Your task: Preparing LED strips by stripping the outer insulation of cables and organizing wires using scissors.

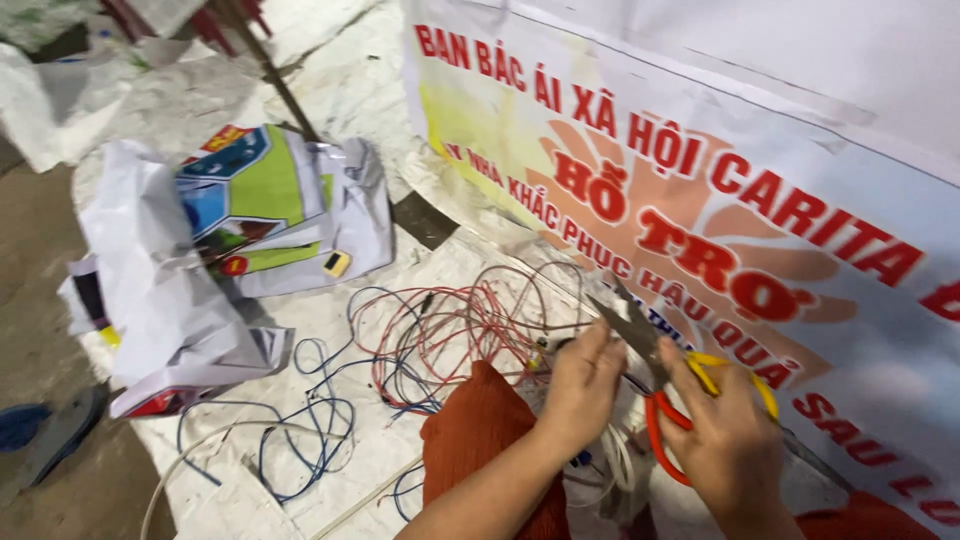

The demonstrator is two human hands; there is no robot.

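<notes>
The right hand (735, 440) has its grip closed around the handles of a pair of scissors (650, 355), fingers threaded through loops that are red on one side and yellow on the other. The left hand (583, 385) is pinched shut on a thin wire (545, 362) at the near edge of the tangle, holding it up just beside the scissor blades.

The blades run up and to the left from the right hand, their grey tips parted a little and pointing toward the banner. The held wire lies just to the left of the blades, almost touching them, so the left hand is the nearer one to the wire and the right hand reaches it only through the tool. Whether the wire already sits between the blades cannot be told.

Beyond the left hand spreads a loose tangle of red wires (450, 330), and further left lie loops of blue wire (310, 440) with a pale cable curving past them, all on white woven sheeting (330, 320) spread over the floor. An orange-red cloth (480, 440) covers the person's knee beneath the left forearm.

To the upper left sits a crumpled white sack (250, 210) printed with green, blue, red and yellow panels. To the right, a large white banner (700, 200) slopes across the view, carrying red lettering over a pale orange sunburst shape. A dark blue sandal (50, 430) lies at the left edge.
</notes>
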